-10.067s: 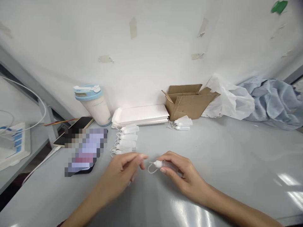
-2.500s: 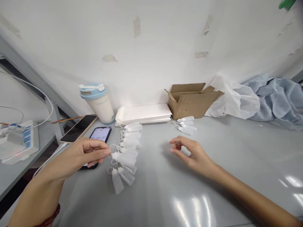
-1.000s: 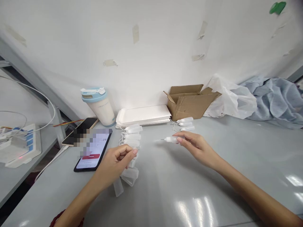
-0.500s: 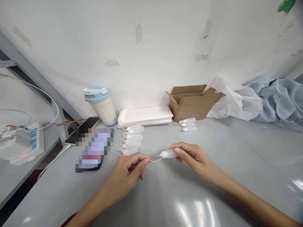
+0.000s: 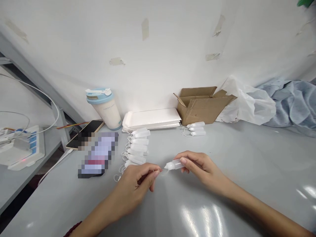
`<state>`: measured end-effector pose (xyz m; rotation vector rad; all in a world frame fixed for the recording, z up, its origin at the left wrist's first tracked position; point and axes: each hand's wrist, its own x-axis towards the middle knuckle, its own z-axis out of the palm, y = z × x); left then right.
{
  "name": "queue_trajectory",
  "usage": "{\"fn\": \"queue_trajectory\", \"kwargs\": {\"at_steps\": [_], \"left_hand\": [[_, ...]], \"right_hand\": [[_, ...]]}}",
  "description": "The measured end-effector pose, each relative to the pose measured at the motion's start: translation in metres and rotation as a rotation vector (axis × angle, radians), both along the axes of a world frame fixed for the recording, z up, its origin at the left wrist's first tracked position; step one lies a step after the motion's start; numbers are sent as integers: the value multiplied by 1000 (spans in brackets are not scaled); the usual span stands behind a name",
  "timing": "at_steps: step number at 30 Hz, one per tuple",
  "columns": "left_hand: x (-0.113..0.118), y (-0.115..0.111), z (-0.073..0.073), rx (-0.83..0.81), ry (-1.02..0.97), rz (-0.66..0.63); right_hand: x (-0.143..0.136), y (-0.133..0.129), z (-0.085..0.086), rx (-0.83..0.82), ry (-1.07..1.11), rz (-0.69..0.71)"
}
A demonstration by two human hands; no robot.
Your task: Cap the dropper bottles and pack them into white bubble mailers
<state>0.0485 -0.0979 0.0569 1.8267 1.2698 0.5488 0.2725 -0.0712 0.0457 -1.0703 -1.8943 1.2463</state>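
My right hand [image 5: 197, 166] holds a small translucent needle-tip squeeze bottle [image 5: 174, 164] sideways, its nozzle pointing left. My left hand [image 5: 143, 179] pinches the free end of the bottle's white cap strap [image 5: 165, 173] right at the needle tip. The fingertips hide the cap end, so I cannot tell whether it sits over the needle. Behind my left hand lies a column of similar bottles [image 5: 139, 141] with looped straps. Two more bottles [image 5: 197, 133] lie in front of the cardboard box.
A stack of white padded envelopes [image 5: 153, 118] and an open cardboard box [image 5: 202, 110] stand against the wall. Left are a tumbler [image 5: 107, 110] and two phones [image 5: 98, 154], one cabled. A plastic bag [image 5: 251, 103] and grey-blue cloth [image 5: 291, 105] lie right; a power strip [image 5: 27, 151] sits far left.
My left hand has moved right, bringing the strap's end up to the needle tip. The strap now bends into a loop under the nozzle. My right hand still holds the bottle.
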Motion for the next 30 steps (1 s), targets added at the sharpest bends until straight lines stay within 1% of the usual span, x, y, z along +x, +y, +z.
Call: {"fn": "queue_trajectory", "kwargs": {"at_steps": [5, 9, 15, 20, 24, 30], "left_hand": [[2, -2, 1, -2, -6, 9], [2, -3, -1, 5, -3, -4], [2, -3, -2, 58, 39, -22], [4, -9, -1, 61, 63, -94], [5, -13, 0, 37, 72, -130], [7, -14, -2, 14, 38, -134]], "right_hand": [[0, -1, 0, -8, 1, 16], [0, 0, -1, 4, -9, 20], [1, -3, -2, 107, -82, 32], [1, -4, 3, 134, -154, 75], [0, -5, 4, 169, -137, 84], [-2, -14, 1, 234, -101, 95]]}}
